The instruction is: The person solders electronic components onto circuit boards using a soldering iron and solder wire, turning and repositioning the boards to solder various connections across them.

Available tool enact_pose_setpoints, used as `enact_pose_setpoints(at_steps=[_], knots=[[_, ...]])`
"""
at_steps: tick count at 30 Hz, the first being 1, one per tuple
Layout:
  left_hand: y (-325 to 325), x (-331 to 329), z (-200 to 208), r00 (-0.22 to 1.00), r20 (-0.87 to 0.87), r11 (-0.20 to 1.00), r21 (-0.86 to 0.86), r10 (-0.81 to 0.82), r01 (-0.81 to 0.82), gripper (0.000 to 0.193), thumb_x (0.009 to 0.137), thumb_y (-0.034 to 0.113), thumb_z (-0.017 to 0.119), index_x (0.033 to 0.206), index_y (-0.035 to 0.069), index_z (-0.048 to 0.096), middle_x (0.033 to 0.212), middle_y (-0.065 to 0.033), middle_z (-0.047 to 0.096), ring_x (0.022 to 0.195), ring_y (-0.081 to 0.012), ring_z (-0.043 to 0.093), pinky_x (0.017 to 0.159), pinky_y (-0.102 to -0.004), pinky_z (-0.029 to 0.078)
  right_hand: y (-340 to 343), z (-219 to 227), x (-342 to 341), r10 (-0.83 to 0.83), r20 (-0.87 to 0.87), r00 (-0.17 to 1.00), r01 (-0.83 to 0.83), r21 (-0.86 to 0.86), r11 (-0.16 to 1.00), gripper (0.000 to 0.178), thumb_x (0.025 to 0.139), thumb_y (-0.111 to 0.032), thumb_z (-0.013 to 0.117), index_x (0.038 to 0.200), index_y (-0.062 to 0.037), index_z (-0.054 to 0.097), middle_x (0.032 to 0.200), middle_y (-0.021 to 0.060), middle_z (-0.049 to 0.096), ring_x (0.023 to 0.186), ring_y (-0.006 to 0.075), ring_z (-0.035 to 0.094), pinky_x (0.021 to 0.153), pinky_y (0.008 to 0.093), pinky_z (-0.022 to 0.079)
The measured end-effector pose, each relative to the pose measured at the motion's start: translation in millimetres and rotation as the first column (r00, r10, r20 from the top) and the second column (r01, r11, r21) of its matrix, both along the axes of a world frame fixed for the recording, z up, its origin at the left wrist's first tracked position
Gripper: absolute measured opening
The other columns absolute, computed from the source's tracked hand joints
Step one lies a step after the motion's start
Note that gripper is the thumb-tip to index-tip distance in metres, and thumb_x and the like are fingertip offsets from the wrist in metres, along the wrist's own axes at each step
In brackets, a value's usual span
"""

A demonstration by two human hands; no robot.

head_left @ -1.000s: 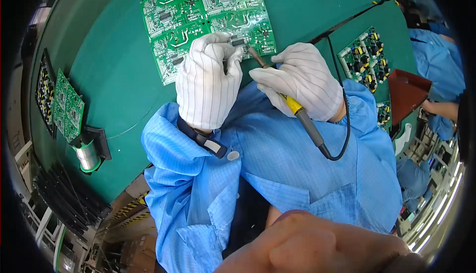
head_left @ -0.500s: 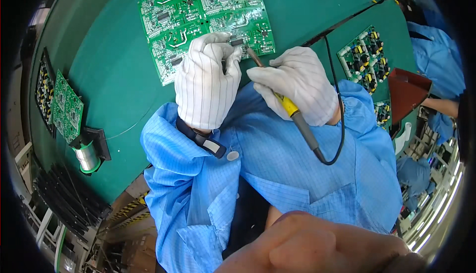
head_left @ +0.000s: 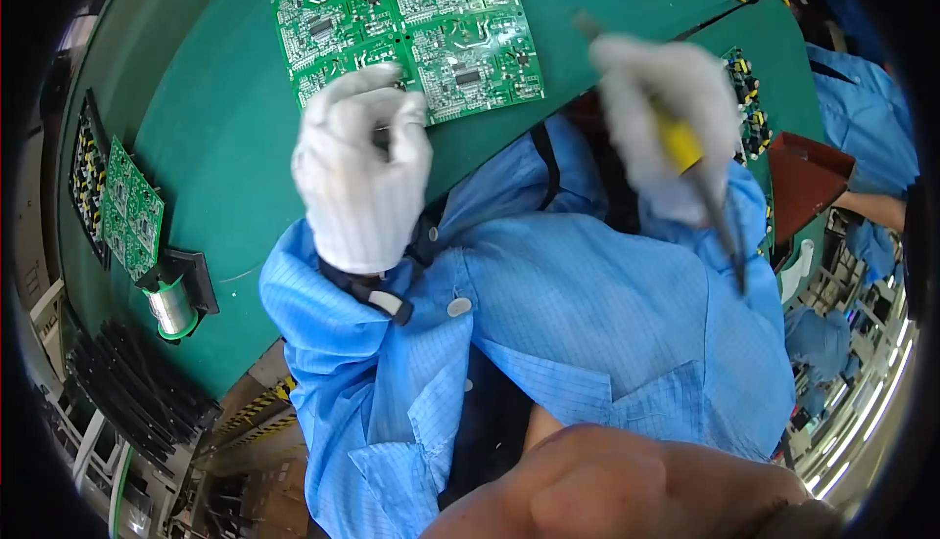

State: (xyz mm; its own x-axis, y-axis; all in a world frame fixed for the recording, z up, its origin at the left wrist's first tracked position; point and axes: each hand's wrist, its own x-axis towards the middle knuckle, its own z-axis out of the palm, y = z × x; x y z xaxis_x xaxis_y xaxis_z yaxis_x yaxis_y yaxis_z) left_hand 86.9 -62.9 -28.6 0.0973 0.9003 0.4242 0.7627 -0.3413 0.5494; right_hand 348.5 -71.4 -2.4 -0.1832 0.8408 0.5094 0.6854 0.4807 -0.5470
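Lying in the upper middle of the frame, the green circuit panel [head_left: 470,35] is set on the tabletop [head_left: 225,138] with its four sections face up, probably so every corner can be reached without shifting it. Its lower left part is covered by the gloved left hand [head_left: 362,172], whose fingers are curled with thumb and forefinger brought close together just over the lower edge. Whether the board is actually touched, or something thin is pinched there, can't be told.

Right of the panel, clear of its edge, the soldering iron [head_left: 678,140] is held by the gloved right hand [head_left: 720,103], fingers wrapped round the yellow part of the handle. It's a bit blurry, but a pen-style grip is suggested, likely so the tip can be aimed nicely. The tip is pointed toward the upper left, away from those fingers.

Further out, a solder spool [head_left: 173,310] is parked at the left, presumably so the wire can be pulled freely. Populated boards [head_left: 752,113] are kept off to the right, partly hidden, beside a red bin [head_left: 808,182].
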Motion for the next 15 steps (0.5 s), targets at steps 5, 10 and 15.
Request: enact_pose_setpoints(at_steps=[5,10,15], knots=[[-3,-24,2,0.968,0.154,0.972,-0.157,0.199,-0.175,0.007,0.091,0.004,0.068,0.089,-0.003,0.066,0.115,-0.0166,0.069,0.087,-0.0173,0.070,0.070,-0.0291,0.059,70,-17,43,-0.177,-0.300,0.937,0.202,0.053,0.978,0.023,0.100,-0.010,0.064,0.119,0.0007,0.068,0.097,0.0054,0.070,0.080,0.0096,0.062,0.072,0.0246,0.051],[-3,-29,-4,0.981,0.113,0.981,-0.133,0.156,-0.140,0.010,0.092,0.005,0.068,0.088,-0.004,0.066,0.115,-0.0166,0.069,0.086,-0.0166,0.069,0.069,-0.0295,0.058,81,-16,48,-0.161,-0.058,0.985,0.161,-0.015,0.987,0.028,0.103,-0.013,0.060,0.127,0.0008,0.064,0.090,0.0025,0.066,0.079,0.0082,0.059,0.071,0.0243,0.048],[-1,-27,-5,0.973,0.135,0.968,-0.196,0.186,-0.157,0.011,0.092,0.006,0.069,0.086,-0.003,0.066,0.117,-0.0163,0.068,0.085,-0.0174,0.069,0.071,-0.0307,0.058,84,-20,44,-0.207,-0.207,0.956,0.207,-0.019,0.978,0.030,0.104,-0.015,0.060,0.129,0.0014,0.063,0.103,0.0041,0.069,0.087,0.0108,0.063,0.078,0.0251,0.052]])
